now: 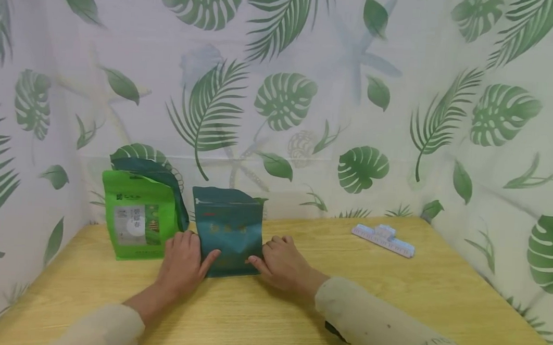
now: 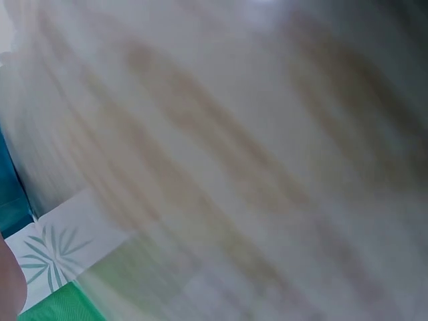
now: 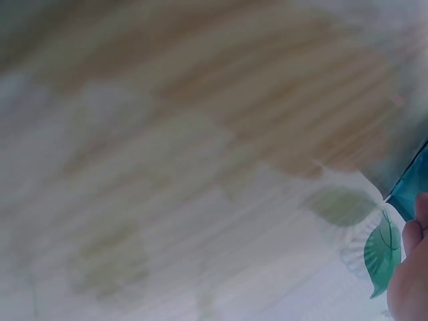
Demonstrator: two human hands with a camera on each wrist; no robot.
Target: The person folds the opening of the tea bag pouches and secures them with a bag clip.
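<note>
One bright green upright pouch (image 1: 139,217) and a dark teal bag (image 1: 159,170) behind it are standing left of the left hand (image 1: 180,261). That hand is gripping a glossy blue-teal pouch (image 1: 228,230) by its left side, the right hand (image 1: 283,261) by its right, on the wooden worktop (image 1: 231,321); it is probably handling light, soft and slippery, lower side edges suiting the hold. Further right, a lilac plastic clip (image 1: 385,242) is lying.

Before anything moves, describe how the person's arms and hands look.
The left hand and right hand wear no gloves. The left sleeve and right sleeve are pale cream, the latter marked with grey lettering and small dark spots. Something black shows beneath each one.
</note>
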